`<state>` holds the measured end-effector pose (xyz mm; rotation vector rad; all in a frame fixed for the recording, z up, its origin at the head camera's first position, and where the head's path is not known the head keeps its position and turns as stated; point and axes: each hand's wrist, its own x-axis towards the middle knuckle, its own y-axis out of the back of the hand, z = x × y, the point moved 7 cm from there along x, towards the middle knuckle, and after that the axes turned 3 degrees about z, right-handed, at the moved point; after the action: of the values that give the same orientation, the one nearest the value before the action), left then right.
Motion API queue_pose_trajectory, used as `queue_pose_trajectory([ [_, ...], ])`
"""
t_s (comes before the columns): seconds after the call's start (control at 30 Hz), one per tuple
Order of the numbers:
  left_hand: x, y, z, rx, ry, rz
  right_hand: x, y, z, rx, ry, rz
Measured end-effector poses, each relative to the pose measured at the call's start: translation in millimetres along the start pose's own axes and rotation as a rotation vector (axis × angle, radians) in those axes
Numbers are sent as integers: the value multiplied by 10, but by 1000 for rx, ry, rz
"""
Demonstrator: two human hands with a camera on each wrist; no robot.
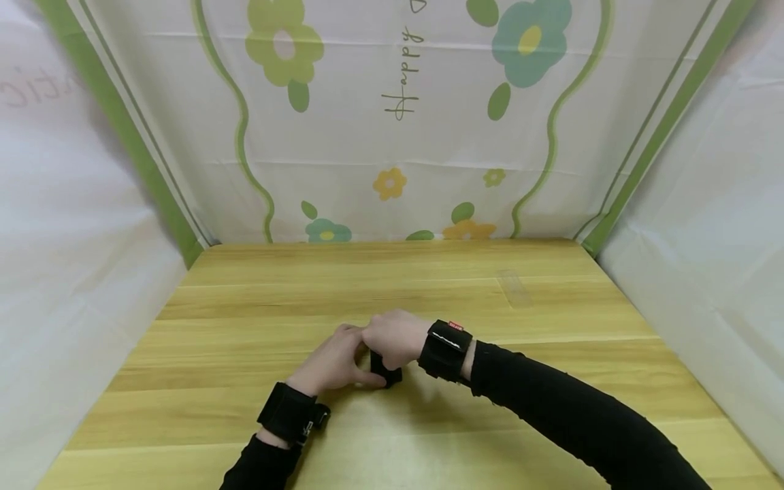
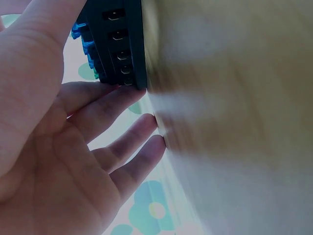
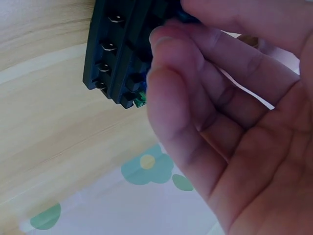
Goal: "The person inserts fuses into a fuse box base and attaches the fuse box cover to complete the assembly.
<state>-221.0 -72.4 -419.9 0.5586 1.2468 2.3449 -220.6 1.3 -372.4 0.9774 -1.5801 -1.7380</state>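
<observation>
A black rack stands on the wooden table, partly covered by both hands. Metal ends show in its row of slots. Small blue pieces and a green piece stick out along its other side. My left hand holds the rack, thumb at the near end and fingertips at the far end; its other fingers are spread towards the tabletop. My right hand is curled over the top, thumb and forefinger pinching at a blue piece that they mostly hide.
White cloth with printed flowers hangs behind the table. Plain white cloth walls rise at left and right. A clear strip of tape is stuck on the table towards the back right.
</observation>
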Motion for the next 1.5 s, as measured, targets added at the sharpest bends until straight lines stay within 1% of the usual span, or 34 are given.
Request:
queue_pose_trajectory([
  [0.4, -7, 10, 11, -2, -32, 6, -25, -8, 3, -15, 7, 59],
  [0.77, -3, 13, 25, 8, -58, 11, -56, -4, 8, 10, 6, 67],
  [0.97, 4, 2, 19, 12, -56, 10, -62, -5, 5, 7, 6, 72],
  [1.2, -3, -8, -1, 13, -34, 3, -69, -27, 12, 5, -5, 75],
  [1.4, -7, -10, 15, 2, -44, 4, -79, -26, 8, -8, -14, 79],
  [1.5, -9, -11, 18, -3, -39, 4, -85, -25, -1, -25, -17, 96],
])
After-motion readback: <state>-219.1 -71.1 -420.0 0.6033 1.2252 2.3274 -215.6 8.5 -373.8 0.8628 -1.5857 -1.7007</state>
